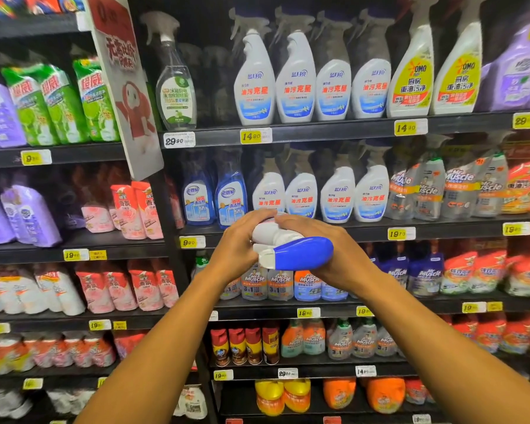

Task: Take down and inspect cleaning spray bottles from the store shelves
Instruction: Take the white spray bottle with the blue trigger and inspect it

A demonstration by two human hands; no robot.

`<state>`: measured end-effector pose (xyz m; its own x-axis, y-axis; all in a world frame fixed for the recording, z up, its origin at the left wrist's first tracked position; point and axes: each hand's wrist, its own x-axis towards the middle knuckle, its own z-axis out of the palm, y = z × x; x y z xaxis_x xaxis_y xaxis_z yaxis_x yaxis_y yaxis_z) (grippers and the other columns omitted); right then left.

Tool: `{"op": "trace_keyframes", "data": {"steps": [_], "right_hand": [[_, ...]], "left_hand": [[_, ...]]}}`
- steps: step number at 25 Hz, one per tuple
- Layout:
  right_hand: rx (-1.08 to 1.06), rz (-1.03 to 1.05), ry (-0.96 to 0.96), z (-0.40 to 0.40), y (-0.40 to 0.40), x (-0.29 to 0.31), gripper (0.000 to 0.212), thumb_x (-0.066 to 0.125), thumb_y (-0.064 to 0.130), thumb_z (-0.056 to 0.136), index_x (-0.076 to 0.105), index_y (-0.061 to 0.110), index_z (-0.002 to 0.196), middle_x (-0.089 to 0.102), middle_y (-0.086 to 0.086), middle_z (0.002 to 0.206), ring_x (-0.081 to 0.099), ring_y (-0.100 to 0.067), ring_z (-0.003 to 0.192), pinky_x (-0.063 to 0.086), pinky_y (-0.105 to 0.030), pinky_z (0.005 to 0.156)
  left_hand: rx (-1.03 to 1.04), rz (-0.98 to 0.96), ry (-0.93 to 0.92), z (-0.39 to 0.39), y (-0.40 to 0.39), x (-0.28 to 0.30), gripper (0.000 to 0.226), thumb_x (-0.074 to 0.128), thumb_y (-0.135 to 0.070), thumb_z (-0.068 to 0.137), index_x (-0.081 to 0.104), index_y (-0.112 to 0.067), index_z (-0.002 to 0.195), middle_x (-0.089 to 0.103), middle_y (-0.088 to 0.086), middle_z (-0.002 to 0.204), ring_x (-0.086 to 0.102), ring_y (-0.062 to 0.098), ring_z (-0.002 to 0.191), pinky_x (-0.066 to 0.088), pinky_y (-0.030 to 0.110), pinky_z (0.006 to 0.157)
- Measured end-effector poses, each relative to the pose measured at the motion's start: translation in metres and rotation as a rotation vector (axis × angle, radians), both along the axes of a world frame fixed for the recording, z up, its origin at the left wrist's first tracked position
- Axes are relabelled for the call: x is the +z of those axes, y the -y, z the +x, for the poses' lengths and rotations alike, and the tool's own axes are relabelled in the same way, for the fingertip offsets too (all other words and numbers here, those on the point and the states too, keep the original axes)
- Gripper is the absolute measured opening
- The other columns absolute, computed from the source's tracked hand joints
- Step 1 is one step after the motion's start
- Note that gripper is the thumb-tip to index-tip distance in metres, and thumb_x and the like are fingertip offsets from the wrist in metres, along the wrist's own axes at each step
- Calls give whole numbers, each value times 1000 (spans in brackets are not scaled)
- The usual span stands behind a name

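A white spray bottle (271,235) with a blue trigger head lies tipped toward me, held in front of the shelves at mid height. My left hand (237,249) grips the bottle's white body from the left. My right hand (328,240) wraps over it from the right, behind the blue head. Most of the bottle's label is hidden by my fingers. Matching white spray bottles (302,191) stand in a row on the shelf just behind my hands.
More white spray bottles (294,78) fill the top shelf, with yellow-labelled sprays (412,75) to their right. Blue glass-cleaner bottles (230,194) stand left of my hands. Refill pouches (129,209) fill the left bay. A hanging red-and-white sign (126,81) juts out between bays.
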<state>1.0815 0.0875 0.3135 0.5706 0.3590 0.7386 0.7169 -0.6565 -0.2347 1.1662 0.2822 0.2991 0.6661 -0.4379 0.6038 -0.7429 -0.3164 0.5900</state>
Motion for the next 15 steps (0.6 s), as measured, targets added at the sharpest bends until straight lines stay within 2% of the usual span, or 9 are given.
{"op": "trace_keyframes", "data": {"steps": [3, 5, 7, 10, 13, 15], "right_hand": [[52, 118, -216, 2, 3, 8, 47, 68, 8, 90, 60, 32, 130, 60, 23, 132, 56, -2, 123, 50, -30, 101], [135, 242, -323, 6, 5, 15, 39, 70, 15, 90, 63, 28, 127, 67, 16, 121, 62, -6, 116, 54, -33, 94], [208, 423, -364, 12, 10, 21, 42, 69, 11, 88, 60, 16, 128, 68, 6, 120, 64, -9, 114, 54, -31, 93], [305, 670, -400, 22, 15, 24, 43, 67, 10, 91, 51, 21, 130, 66, 9, 124, 62, -8, 117, 51, -22, 91], [430, 899, -538, 34, 6, 22, 34, 52, 23, 96, 54, 20, 130, 72, 2, 116, 68, -16, 108, 55, -27, 82], [473, 1046, -595, 42, 5, 23, 32, 48, 22, 98, 57, 14, 128, 72, -4, 110, 69, -19, 99, 55, -30, 80]], "left_hand": [[17, -9, 21, 5, -3, -4, 61, 73, -6, 80, 54, -41, 127, 63, -9, 127, 59, 12, 118, 52, 45, 97], [44, -64, -10, -2, -2, -7, 67, 74, -2, 77, 56, -47, 123, 65, -16, 121, 61, 10, 113, 54, 46, 92], [75, -156, -36, -15, 3, -8, 61, 76, -17, 73, 56, -50, 120, 66, -22, 113, 62, 6, 106, 56, 42, 88], [141, -227, -3, -42, 21, -11, 58, 74, -44, 70, 51, -50, 123, 68, -21, 102, 65, 1, 95, 58, 33, 80], [279, -294, -16, -71, 48, -10, 60, 65, -59, 72, 48, -45, 128, 72, -12, 93, 67, 5, 81, 58, 34, 69], [339, -267, -17, -82, 61, -6, 61, 58, -63, 76, 51, -36, 131, 72, -8, 97, 67, 10, 84, 57, 37, 70]]}}
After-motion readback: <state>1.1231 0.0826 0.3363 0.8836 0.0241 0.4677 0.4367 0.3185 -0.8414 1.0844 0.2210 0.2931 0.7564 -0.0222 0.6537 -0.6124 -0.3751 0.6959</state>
